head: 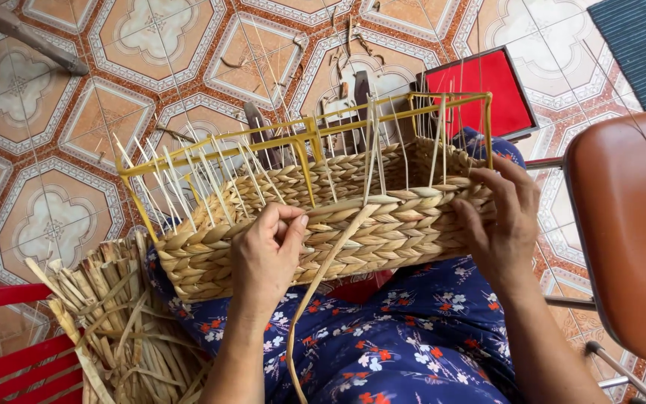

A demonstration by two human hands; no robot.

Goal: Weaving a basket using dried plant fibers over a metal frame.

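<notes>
A half-woven straw basket (405,224) on a yellow metal frame (304,138) rests on my lap, over blue flowered cloth (405,337). Thin upright stakes (371,146) stick out of its rim. My left hand (267,254) presses against the near wall, fingers pinched on a weaving strand at the rim. A long loose straw strand (315,292) hangs from the rim down over my lap. My right hand (499,221) grips the basket's right corner, thumb inside the rim.
A bundle of dried straw strips (114,329) lies on a red chair (9,359) at lower left. A brown seat on a metal frame (626,224) stands at right. A red tray (480,90) and straw scraps lie on the patterned tile floor (46,127).
</notes>
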